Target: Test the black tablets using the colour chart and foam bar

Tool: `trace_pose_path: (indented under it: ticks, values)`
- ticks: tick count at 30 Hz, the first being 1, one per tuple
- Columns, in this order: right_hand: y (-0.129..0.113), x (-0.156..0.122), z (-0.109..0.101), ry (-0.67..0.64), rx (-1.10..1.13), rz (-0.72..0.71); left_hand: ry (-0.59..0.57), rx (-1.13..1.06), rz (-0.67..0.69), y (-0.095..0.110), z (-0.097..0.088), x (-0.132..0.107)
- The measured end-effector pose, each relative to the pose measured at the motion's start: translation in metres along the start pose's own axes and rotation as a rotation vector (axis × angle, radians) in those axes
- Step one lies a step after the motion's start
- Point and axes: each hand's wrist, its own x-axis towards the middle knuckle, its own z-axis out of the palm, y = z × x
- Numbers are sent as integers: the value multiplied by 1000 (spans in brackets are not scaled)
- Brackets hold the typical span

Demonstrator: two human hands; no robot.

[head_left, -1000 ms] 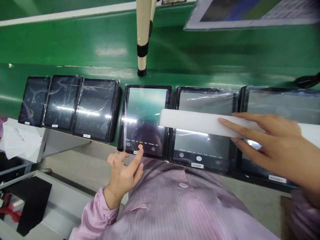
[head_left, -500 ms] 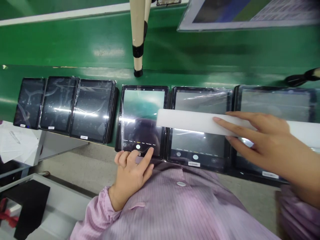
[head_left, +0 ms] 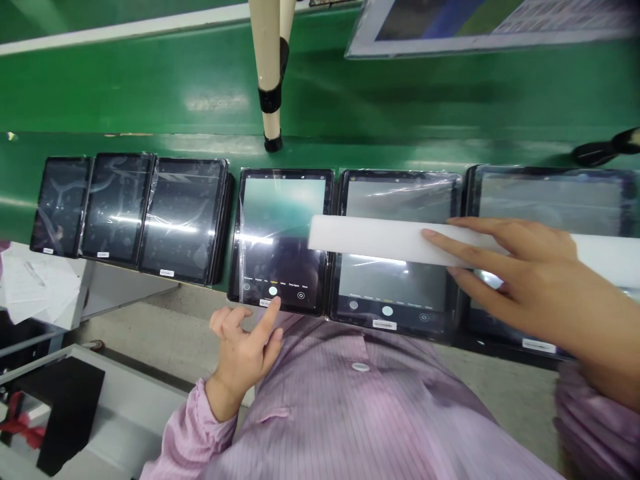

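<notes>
My left hand (head_left: 245, 343) holds nothing. Its index finger points at the lower edge of a lit tablet (head_left: 287, 230), close under the round white shutter button, with the other fingers loosely curled and the thumb apart. Whether the fingertip touches the glass, I cannot tell. A long white bar (head_left: 370, 237) lies across the lit tablet's right side and the two tablets to its right. My right hand (head_left: 515, 273) grips this bar from above, one finger on its top and others along both edges. The middle tablet (head_left: 395, 287) also shows a camera screen; the right tablet (head_left: 550, 193) is partly covered.
Three stacks of dark tablets (head_left: 183, 213) stand at the left of the green bench (head_left: 150, 93). A beige stand leg (head_left: 266, 60) rises behind the lit tablet. A covered printed sheet (head_left: 425, 33) is at the back. Papers (head_left: 35, 283) lie at the lower left.
My left hand has drawn left and slightly down, from the lit tablet's lower right corner to below its shutter button. A round icon there now shows. My right hand and the bar look nearly unmoved.
</notes>
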Motion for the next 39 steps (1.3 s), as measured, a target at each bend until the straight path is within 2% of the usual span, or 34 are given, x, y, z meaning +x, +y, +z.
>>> trace_pose_path:
  ticks: [5, 17, 20, 24, 31, 35, 39]
  values:
    - [0, -1, 0, -2, 7, 0, -12, 0, -19, 2, 1, 0]
    - [1, -1, 2, -3, 26, 23, 56, 41, -58, 0, 2, 4]
    - [1, -1, 2, -10, 32, 30, 72, 40, -47, -1, 3, 2]
    - [1, 0, 2, -15, 33, 40, 19, 98, -38, -1, 4, 0]
    - [-1, -1, 3, 3, 62, 78, 83, 52, 11, -2, 3, -1]
    - [2, -1, 6, 29, 62, 44, 122, 114, -75, -10, 2, -1]
    - [5, -1, 10, 28, 71, 12, 222, 200, -223, -17, 0, 2]
